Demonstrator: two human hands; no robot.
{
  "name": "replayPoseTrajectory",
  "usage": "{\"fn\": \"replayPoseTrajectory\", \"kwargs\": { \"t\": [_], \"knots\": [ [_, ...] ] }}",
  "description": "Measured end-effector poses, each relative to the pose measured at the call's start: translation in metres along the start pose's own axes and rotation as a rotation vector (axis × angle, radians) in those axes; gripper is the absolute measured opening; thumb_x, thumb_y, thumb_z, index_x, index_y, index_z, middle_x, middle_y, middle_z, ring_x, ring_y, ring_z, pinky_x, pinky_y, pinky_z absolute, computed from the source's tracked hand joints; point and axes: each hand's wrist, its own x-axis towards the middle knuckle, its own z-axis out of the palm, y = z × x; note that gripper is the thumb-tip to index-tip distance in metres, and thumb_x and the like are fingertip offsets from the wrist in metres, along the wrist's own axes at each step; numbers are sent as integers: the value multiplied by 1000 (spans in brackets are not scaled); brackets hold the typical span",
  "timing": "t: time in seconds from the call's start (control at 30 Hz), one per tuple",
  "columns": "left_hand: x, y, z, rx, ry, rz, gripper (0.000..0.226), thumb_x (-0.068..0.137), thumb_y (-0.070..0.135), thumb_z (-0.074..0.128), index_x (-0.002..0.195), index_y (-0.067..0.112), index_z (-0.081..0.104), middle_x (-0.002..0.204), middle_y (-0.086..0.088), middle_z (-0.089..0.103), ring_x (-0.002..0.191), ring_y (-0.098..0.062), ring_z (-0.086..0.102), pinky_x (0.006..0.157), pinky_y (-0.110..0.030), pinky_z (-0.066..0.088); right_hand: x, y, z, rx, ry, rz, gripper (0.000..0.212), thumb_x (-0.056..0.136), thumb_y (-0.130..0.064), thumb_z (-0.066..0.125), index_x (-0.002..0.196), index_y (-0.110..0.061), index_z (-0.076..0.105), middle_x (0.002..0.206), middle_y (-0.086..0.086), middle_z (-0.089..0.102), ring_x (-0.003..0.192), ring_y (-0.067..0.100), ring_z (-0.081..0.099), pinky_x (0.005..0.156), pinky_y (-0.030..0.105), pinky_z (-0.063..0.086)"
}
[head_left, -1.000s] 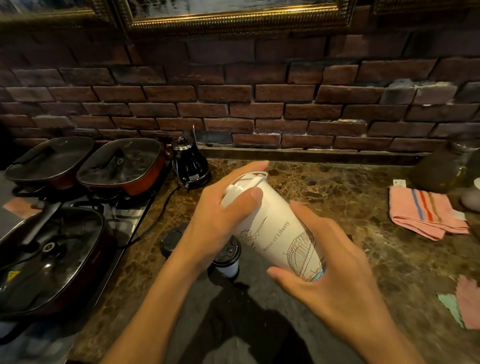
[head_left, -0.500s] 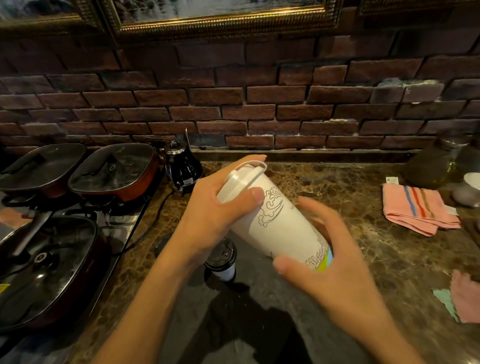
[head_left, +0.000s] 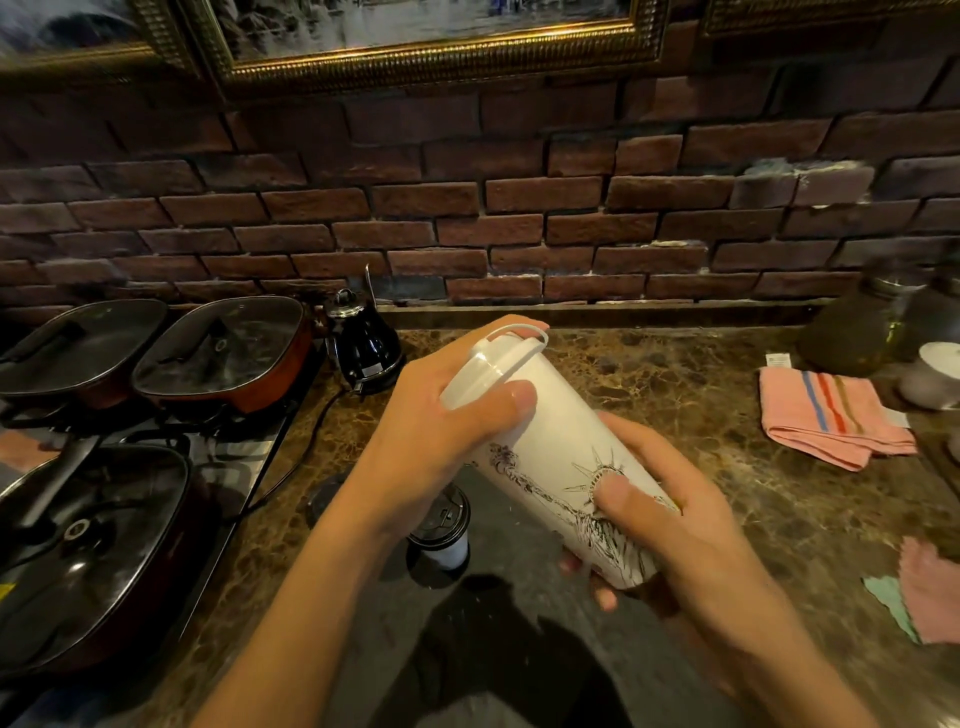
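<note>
A tall white paper cup (head_left: 558, 457) with a line drawing of the Statue of Liberty is held tilted above the marble counter (head_left: 675, 374), its top pointing away and left. It carries a clear plastic lid (head_left: 498, 358). My left hand (head_left: 441, 441) grips the lid end, thumb across the cup's side. My right hand (head_left: 680, 514) wraps the cup's lower end, thumb on the drawing. Below the cup stands a small cup with a black lid (head_left: 440, 530).
Three lidded red pans (head_left: 218, 353) sit on the stove at the left. A black kettle (head_left: 363, 338) stands at the back by the brick wall. At the right lie a pink striped towel (head_left: 831, 415), dark jars (head_left: 852, 327), and small cloths (head_left: 924, 592).
The cup has turned in my hands: a cloud motif faced up before, and the Statue of Liberty drawing faces up now. My right thumb has closed onto the cup.
</note>
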Motion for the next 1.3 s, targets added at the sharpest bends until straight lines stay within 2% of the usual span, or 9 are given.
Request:
{"fn": "replayPoseTrajectory", "kwargs": {
  "t": [0.1,0.2,0.3,0.5,0.67,0.83,1.0,1.2,1.3],
  "knots": [
    [2,-3,0,10,46,-17,45,72,42,67,115,28,70,112,-22,64,92,-28,63,75,-42,48,2,6,-3,-860,179,-367,85,67,-51,81,140,-51,38,127,-21,52,111,-3,56,80,15,53],
    [4,-3,1,24,23,-49,45,73,44,67,116,31,70,112,-21,65,93,-26,64,75,-40,49,2,17,-2,-1054,182,-499,91,71,-47,78,148,-45,30,127,-17,48,115,-7,48,83,9,47],
    [4,-1,-1,10,-21,-71,48,73,44,69,119,29,69,110,-13,69,95,-22,68,76,-35,54,3,13,-3,-679,180,-308,86,65,-43,84,140,-52,44,121,-25,60,109,-8,57,78,5,47],
    [2,-3,1,-28,-37,-67,51,73,38,70,122,25,67,109,0,72,98,-20,70,75,-31,56,6,8,-8,205,-122,101,56,65,-39,83,119,-29,69,98,13,73,60,27,64,39,24,48],
    [5,-4,0,35,-10,-74,50,70,40,72,119,30,69,115,-5,71,107,-29,69,86,-43,57,6,14,-6,-676,123,-198,84,63,-59,75,139,-53,39,125,-34,53,112,-7,55,70,15,53],
    [7,-4,4,63,-3,-84,51,70,42,72,120,32,69,115,-2,73,109,-28,69,94,-52,55,4,27,-7,-1118,157,-439,97,73,-62,62,154,-45,11,130,-18,45,104,-1,49,67,24,55],
    [6,0,6,94,-52,-93,51,69,47,69,120,36,69,115,4,72,109,-23,68,92,-43,56,4,15,-9,-605,63,-188,94,74,-39,83,145,-60,25,123,-45,50,114,-16,51,78,11,52],
    [4,5,3,94,-102,-69,58,71,49,68,126,30,67,122,14,69,109,-16,67,89,-33,56,7,7,-13,69,-216,31,60,67,-28,77,126,-27,66,110,9,73,84,22,72,63,34,59],
    [4,4,1,41,-59,-69,56,72,43,70,125,25,68,120,8,71,104,-15,69,83,-30,57,8,12,-10,-18,-131,-16,63,68,-36,77,130,-33,63,114,1,73,95,21,73,69,33,61]
  ]
}}
